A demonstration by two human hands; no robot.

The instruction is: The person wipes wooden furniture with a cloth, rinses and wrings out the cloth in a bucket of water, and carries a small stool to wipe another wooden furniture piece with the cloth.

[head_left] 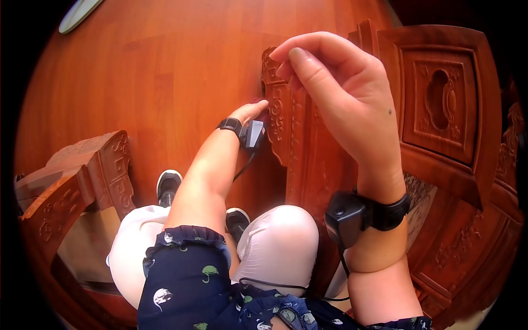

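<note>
My left hand (250,111) reaches down to the carved side of a reddish-brown wooden piece of furniture (276,118). A bit of dark red cloth (264,116) shows at its edge, and the fingers seem closed on it, though they are partly hidden. My right hand (344,82) is raised nearer to the camera, above the same furniture. Its fingers are loosely curved, with the thumb in front of them, and no object shows in it. Both wrists wear black straps with small boxes, the right box (345,213) being the closer one.
On the right stands a carved wooden panel (440,104) of the furniture. Another carved wooden piece (93,176) is at lower left. A black cable (275,284) crosses my lap. Reddish wooden floor (165,71) spreads ahead, with a pale round edge (77,15) at upper left.
</note>
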